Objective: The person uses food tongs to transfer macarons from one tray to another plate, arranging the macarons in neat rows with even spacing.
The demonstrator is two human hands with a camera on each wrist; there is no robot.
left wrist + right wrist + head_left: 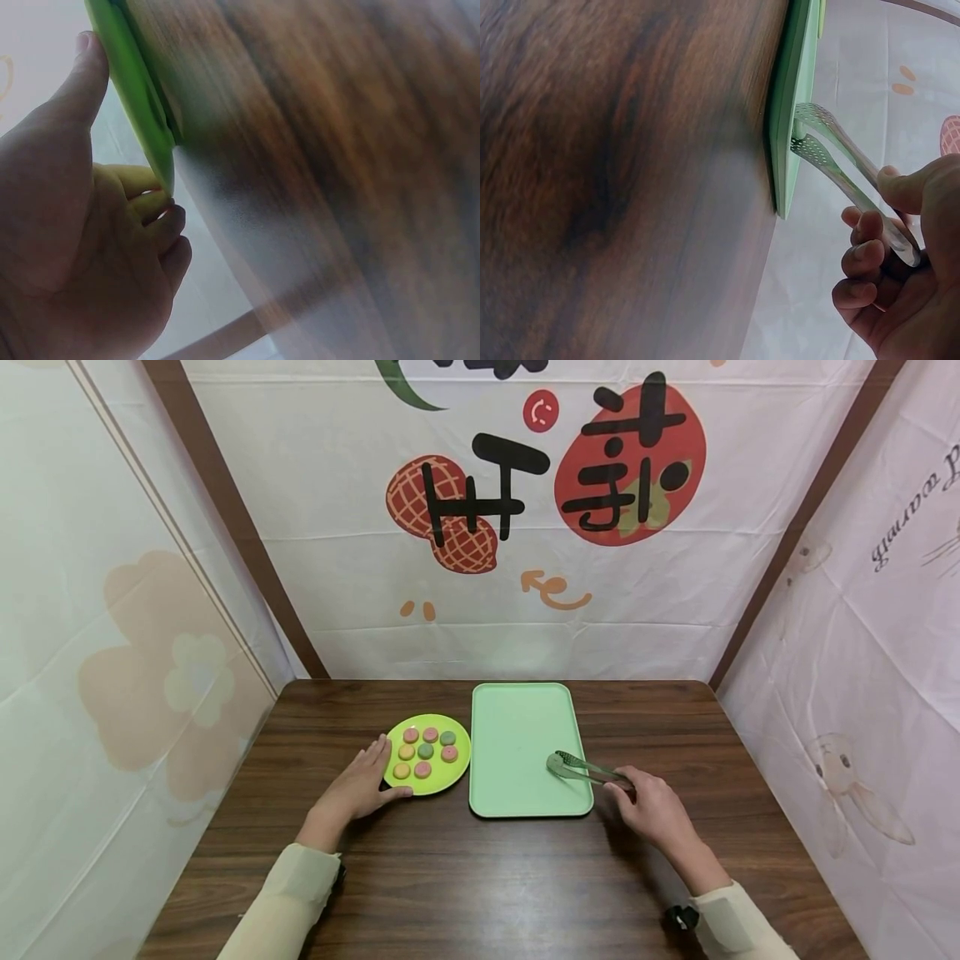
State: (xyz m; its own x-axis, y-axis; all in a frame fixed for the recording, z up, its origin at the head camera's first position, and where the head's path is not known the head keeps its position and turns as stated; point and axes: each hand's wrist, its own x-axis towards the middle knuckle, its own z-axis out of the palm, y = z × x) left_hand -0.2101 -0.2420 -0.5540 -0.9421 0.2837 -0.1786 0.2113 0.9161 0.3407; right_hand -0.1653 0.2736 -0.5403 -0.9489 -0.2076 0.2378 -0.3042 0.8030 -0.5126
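A yellow-green plate (pixel 457 772) carries several small pink, yellow and green macarons (pixel 425 751). My left hand (pixel 362 783) rests at the plate's left rim, thumb and fingers spread along it; in the left wrist view the thumb (pixel 88 71) touches the green rim. My right hand (pixel 654 806) grips metal tongs (pixel 596 772) by the handles. Their perforated tips are over the right part of a pale green tray (pixel 517 735), slightly apart. Between the tips in the right wrist view shows a small green patch; I cannot tell if it is a macaron or the tray.
Plate and tray lie side by side, almost touching, on a dark wood-grain table (pixel 495 885). Printed white cloth (pixel 345 585) hangs behind the table and along both sides. The tray's far edge lies close to the table's back edge.
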